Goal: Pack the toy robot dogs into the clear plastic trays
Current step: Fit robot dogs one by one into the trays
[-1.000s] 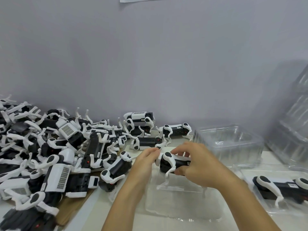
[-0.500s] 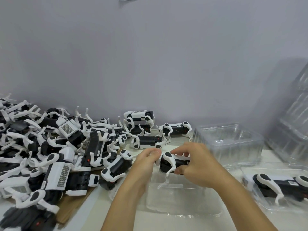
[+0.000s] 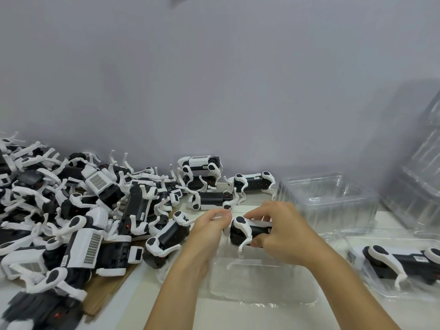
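Note:
Both hands hold one black-and-white toy robot dog just above an empty clear plastic tray at the table's middle. My right hand grips the dog's body from the right and covers its rear half. My left hand pinches the dog's left end with fingertips; what it pinches is blurred. To the right, a second clear tray has a robot dog lying in it.
A big heap of robot dogs fills the left side, over brown cardboard. More dogs stand by the grey wall. A stack of empty clear trays sits behind, and taller clear stacks rise at the far right.
Both hands keep hold of the same dog above the tray. They have barely shifted; the view has tilted slightly.

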The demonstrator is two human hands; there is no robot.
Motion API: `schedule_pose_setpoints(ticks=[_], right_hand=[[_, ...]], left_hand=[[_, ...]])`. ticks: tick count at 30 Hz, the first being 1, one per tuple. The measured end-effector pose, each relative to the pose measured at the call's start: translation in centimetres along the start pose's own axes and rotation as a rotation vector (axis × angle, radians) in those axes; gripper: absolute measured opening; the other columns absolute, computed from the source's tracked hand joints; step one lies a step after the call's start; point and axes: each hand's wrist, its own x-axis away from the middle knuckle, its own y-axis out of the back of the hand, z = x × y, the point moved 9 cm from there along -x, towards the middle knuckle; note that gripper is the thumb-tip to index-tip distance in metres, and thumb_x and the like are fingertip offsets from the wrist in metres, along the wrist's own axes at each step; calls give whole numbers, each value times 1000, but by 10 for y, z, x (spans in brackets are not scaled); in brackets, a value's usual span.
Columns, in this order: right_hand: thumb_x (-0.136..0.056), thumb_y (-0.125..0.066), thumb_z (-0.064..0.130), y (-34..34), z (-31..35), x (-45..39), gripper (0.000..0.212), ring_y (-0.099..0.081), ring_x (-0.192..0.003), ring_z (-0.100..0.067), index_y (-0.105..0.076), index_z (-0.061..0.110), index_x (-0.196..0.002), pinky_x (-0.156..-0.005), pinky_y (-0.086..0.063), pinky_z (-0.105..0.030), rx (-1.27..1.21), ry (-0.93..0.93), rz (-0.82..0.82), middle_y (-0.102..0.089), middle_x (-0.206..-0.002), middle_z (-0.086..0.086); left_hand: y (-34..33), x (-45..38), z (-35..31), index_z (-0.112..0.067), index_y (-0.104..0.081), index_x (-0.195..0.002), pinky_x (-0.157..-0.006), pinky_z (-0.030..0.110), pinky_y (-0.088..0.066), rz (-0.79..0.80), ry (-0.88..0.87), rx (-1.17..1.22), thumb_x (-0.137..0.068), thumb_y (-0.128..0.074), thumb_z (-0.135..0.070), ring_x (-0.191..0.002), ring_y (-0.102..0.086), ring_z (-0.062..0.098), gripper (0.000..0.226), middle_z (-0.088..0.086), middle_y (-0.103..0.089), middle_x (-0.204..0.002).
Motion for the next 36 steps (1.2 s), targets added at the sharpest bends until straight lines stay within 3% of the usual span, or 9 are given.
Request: schedule_pose_setpoints(ticks=[3,9,15,20,23,25,29,33,36], right_hand=[[-66,-83,23,-2,-2,0,43,-52,-83,9,-74,34,-107,-64,-38,-9,35,-17,14,-59,-86,21],[-64,-80,24,-1,-1,0,37,-53,-86,9,-74,40,-97,-64,-41,-12,-2,3,-5,-62,-82,19],[-60,-74,27,-4,1,0,33,-52,-83,-11,-70,30,-93,-72,-53,-41,82,1,-11,-62,-78,4],[-59,-75,31,-1,0,0,41,-51,-88,3,-63,46,-95,-68,-52,-28,22,-18,-14,-61,-76,13],[-62,-78,29,-1,3,1,45,-54,-89,-2,-58,54,-94,-74,-54,-30,23,-29,5,-62,-80,14],[-65,-81,27,-2,2,1,37,-56,-88,-5,-72,39,-98,-80,-54,-32,54,-56,13,-61,-86,16],[-68,-80,25,-6,3,2,49,-57,-102,-10,-70,30,-116,-83,-51,-28,160,-72,35,-64,-107,12],[-69,-81,23,-5,4,3,49,-58,-101,-9,-70,29,-117,-83,-52,-28,157,-80,42,-64,-107,11],[-69,-82,22,-4,4,3,50,-60,-97,-9,-70,28,-117,-82,-54,-29,139,-94,44,-59,-101,13]], left_hand=[[2,0,0,-25,-73,-103,-64,28,-42,-25,-20,-4,-93,-66,-21,-84,-62,15,13,-2,-70,-98],[1,1,0,-26,-73,-106,-71,29,-44,-1,8,-1,-93,-67,-24,-95,-65,17,14,1,-72,-105],[5,2,-2,-26,-71,-104,-72,28,-48,-34,-32,-100,-90,-64,-7,-94,-69,19,25,0,-72,-106],[4,1,1,-28,-72,-103,-95,41,-49,-22,27,-94,-90,-66,-13,-107,-66,27,21,7,-72,-109],[5,0,3,-26,-72,-102,-99,44,-49,-15,56,-81,-87,-66,-10,-108,-66,28,24,8,-73,-108],[7,-1,3,-26,-73,-100,-94,42,-51,-22,56,-76,-86,-63,-5,-101,-68,27,27,7,-73,-106],[7,2,1,-26,-72,-96,-74,32,-46,-41,47,-103,-83,-60,4,-80,-62,21,35,3,-70,-105],[6,6,-7,-27,-70,-99,-77,30,-49,-33,21,-167,-82,-61,3,-90,-65,19,36,0,-69,-110],[5,10,-27,-30,-64,-112,-71,14,-43,-24,-121,-381,-88,-62,-4,-99,-60,4,35,-5,-64,-120]])
